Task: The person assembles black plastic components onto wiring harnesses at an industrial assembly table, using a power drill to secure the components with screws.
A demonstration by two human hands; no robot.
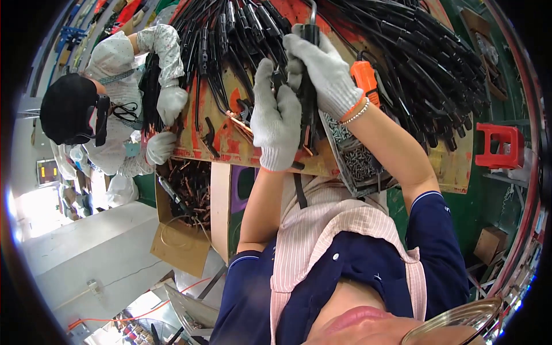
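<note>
My right hand (pixel 329 73), in a white knit glove, is wrapped round a black handle (pixel 310 34) with a bent metal neck (pixel 312 10), which looks like a welding torch. My left hand (pixel 275 123), gloved too, pinches a small dark part (pixel 278 78) between thumb and fingers, close beside my right fingertips. What exactly that part is, I cannot make out. Under my right wrist stands a tray of screws (pixel 357 164). An orange power tool (pixel 364 79) lies just right of my right hand. Copper-ended cables (pixel 238 123) lie left of my left hand.
Black torch handles and cables (pixel 408 63) cover the far side of the worn table (pixel 448 167). A cardboard box (pixel 181 247) with copper pieces sits below its left edge. At left, a co-worker's gloved hands (pixel 171 104) rest near cables. A red stool (pixel 499 146) stands at right.
</note>
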